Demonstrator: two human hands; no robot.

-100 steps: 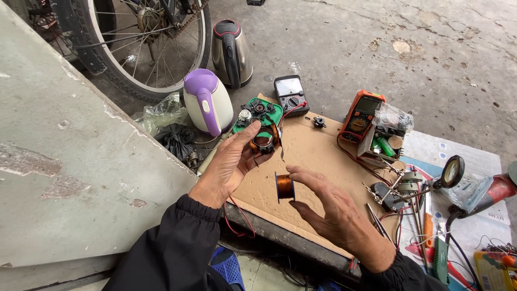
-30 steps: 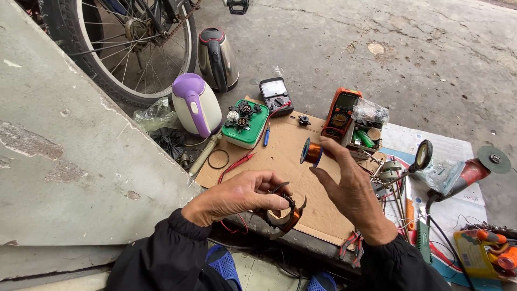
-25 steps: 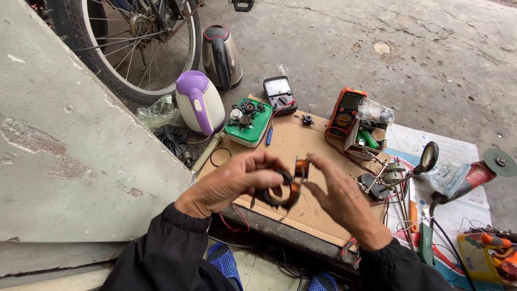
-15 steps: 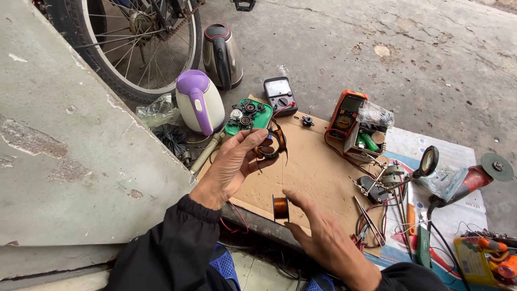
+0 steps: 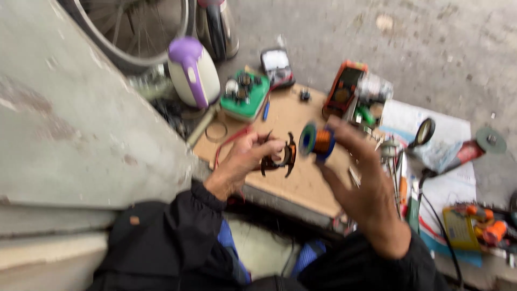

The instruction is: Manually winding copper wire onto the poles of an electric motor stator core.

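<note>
My left hand (image 5: 242, 161) grips a dark ring-shaped coil part (image 5: 280, 159) with orange-brown winding, held over the brown cardboard sheet (image 5: 301, 183). My right hand (image 5: 361, 183) is raised beside it and holds a small spool of copper wire (image 5: 318, 141) with blue-green flanges between thumb and fingers. Spool and coil part sit close together, a few centimetres apart. The picture is blurred by motion. Both sleeves are black.
On the board's far side lie a green circuit board (image 5: 245, 97), a small meter (image 5: 276, 63) and an orange multimeter (image 5: 344, 89). A white and purple kettle (image 5: 193, 73) and a bicycle wheel (image 5: 134, 37) stand at left. Tools, a magnifier (image 5: 424, 132) and an angle grinder (image 5: 474, 148) lie at right.
My right hand has lifted the copper spool off the cardboard up to the coil part. My left hand has drawn the coil part back toward me. The camera has swung.
</note>
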